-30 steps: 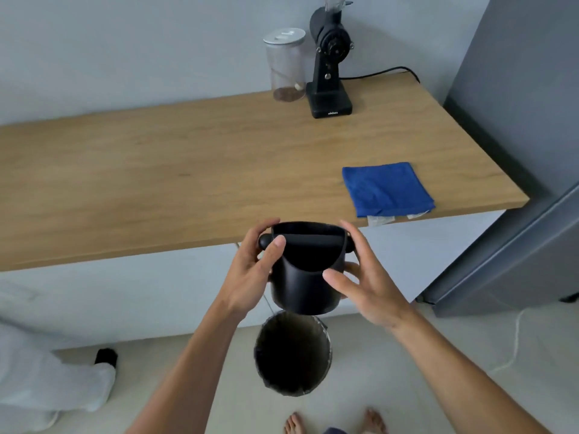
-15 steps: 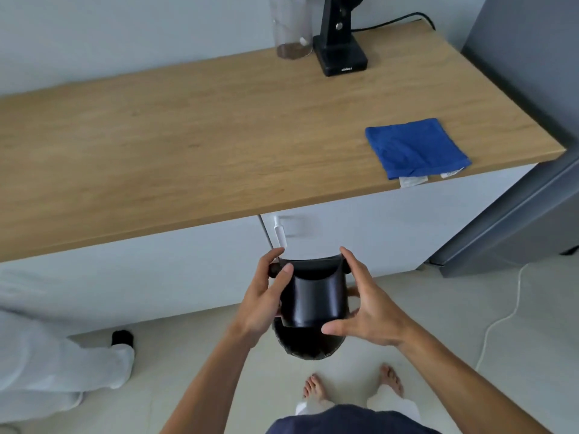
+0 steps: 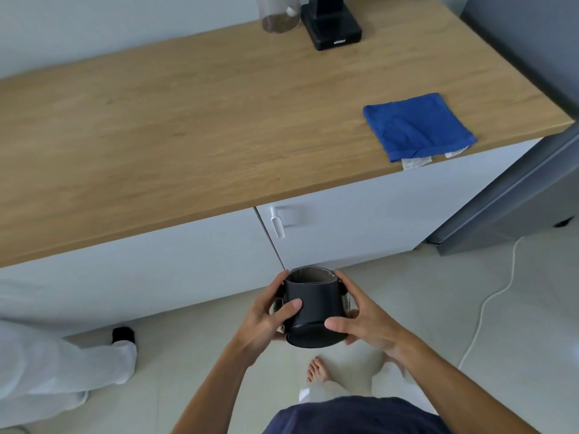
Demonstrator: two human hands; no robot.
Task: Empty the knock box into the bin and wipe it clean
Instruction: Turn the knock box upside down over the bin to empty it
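2 hands, 1 black knock box, 1 blue cloth, 1 clear jar, 1 grinder base, 1 wooden counter.

Small white lettering on the grinder base is unreadable.

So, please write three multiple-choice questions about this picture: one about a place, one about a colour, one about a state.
1. Where does the cloth lie?
A. on the floor
B. on the countertop, near its front right edge
C. inside the bin

2. What colour is the cloth?
A. blue
B. red
C. white

3. How is the knock box held?
A. upright on the counter
B. in one hand only
C. tipped over between the left hand and right hand, base towards the camera

Answers: 1 B, it lies folded on the wood surface. 2 A, the fabric is plainly blue. 3 C, both hands clasp its sides and its base faces the viewer.
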